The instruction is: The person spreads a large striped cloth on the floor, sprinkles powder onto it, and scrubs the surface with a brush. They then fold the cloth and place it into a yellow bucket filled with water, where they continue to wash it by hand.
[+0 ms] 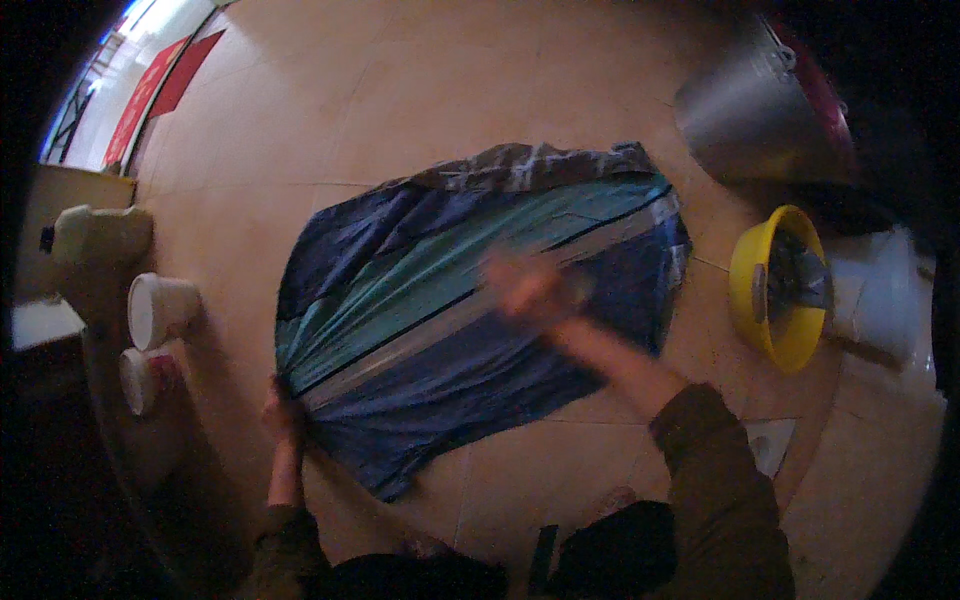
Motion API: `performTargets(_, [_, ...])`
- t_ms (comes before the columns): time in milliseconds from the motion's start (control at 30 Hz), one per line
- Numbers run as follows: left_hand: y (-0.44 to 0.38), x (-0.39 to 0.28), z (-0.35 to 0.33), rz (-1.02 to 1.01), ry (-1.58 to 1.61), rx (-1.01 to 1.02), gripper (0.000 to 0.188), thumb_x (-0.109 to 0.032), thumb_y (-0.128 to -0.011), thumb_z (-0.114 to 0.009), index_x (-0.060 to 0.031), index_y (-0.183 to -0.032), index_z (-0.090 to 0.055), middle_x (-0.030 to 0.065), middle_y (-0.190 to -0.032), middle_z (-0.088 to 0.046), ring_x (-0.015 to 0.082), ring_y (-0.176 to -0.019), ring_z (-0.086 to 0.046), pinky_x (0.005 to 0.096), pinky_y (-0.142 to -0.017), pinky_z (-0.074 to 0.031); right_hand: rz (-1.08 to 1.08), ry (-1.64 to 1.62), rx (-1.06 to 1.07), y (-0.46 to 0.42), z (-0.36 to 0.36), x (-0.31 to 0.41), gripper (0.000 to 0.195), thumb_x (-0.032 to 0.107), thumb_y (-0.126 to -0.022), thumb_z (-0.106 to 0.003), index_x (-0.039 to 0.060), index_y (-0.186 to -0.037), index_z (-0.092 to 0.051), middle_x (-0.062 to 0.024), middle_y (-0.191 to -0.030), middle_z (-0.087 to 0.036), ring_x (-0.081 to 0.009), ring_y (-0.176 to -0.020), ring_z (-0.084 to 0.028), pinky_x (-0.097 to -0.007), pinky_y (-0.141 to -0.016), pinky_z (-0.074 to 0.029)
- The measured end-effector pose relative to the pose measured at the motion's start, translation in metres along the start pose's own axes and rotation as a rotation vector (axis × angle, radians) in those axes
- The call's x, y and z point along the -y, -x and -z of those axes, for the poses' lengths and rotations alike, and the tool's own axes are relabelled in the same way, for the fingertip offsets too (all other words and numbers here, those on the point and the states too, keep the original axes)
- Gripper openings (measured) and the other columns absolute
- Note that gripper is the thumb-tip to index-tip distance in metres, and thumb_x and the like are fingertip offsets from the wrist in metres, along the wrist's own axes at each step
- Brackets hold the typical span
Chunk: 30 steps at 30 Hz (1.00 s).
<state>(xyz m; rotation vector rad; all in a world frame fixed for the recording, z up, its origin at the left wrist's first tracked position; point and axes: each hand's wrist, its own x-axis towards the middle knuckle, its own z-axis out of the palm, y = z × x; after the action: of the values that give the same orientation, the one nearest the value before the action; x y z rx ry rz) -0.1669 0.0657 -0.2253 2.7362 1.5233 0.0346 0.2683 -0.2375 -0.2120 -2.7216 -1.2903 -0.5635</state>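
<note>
A large striped piece of fabric [420, 300] in dark blue, green and beige is spread in front of me, above the tiled floor. My left hand [280, 411] grips its lower left edge, and the folds fan out from that grip. A patterned strip [517, 169] of grey-brown fabric with white marks runs along the far edge. My right hand [529, 289] is over the beige stripe, right of the middle. It is motion-blurred, so its finger pose and any contact with the fabric are unclear.
On the right stand a yellow basin [741, 289] with dark contents, a white bucket [874, 292] and a large metal bucket [750, 112]. At left are two white tubs [176, 307] and a pale plastic jug [105, 236]. A red panel [169, 82] lies upper left.
</note>
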Motion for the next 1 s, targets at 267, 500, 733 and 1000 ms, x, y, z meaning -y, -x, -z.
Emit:
performTargets(267, [-0.010,-0.010,-0.001,-0.188,-0.031,-0.146,0.027,-0.014,-0.087,-0.038,-0.0077,-0.108,-0.053,0.0143,-0.080,-0.061,0.0349,-0.059,-0.056,0.0446,-0.049,-0.042,-0.426,0.467,-0.068,0.019,-0.009,-0.150,0.026,0.024,-0.082,-0.047,0.0088,-0.102,-0.054,-0.0202,-0.095,-0.056,-0.0299,-0.078,-0.056,-0.0451,-0.077,-0.041])
performTargets(500, [0.000,0.003,0.008,-0.104,-0.212,0.000,0.028,-0.017,-0.085,-0.042,-0.0122,-0.112,-0.050,0.0144,-0.075,-0.060,0.0332,-0.054,-0.056,0.0435,-0.045,-0.041,-0.210,-0.264,0.153,0.016,-0.004,-0.033,0.035,0.022,-0.083,-0.045,0.0076,-0.115,-0.048,-0.0199,-0.098,-0.051,-0.0382,-0.088,-0.049,-0.0465,-0.069,-0.042])
performTargets(733, [-0.006,-0.012,0.009,-0.087,-0.202,-0.031,0.027,-0.022,-0.086,-0.042,-0.0176,-0.110,-0.052,0.0129,-0.064,-0.059,0.0326,-0.052,-0.055,0.0427,-0.044,-0.041,-0.233,-0.244,0.087,0.009,0.011,0.122,0.045,0.018,-0.074,-0.058,0.0111,-0.117,-0.047,-0.0213,-0.101,-0.051,-0.0350,-0.077,-0.049,-0.0462,-0.062,-0.039])
performTargets(1000, [0.022,0.087,0.002,0.209,-0.124,0.126,0.026,-0.022,-0.083,-0.041,-0.0187,-0.105,-0.054,0.0111,-0.062,-0.058,0.0308,-0.055,-0.057,0.0423,-0.043,-0.041,0.222,-0.073,-0.160,-0.016,-0.011,0.073,0.042,0.017,-0.076,-0.053,0.0061,-0.116,-0.047,-0.0125,-0.090,-0.054,-0.0279,-0.069,-0.049,-0.0430,-0.060,-0.039])
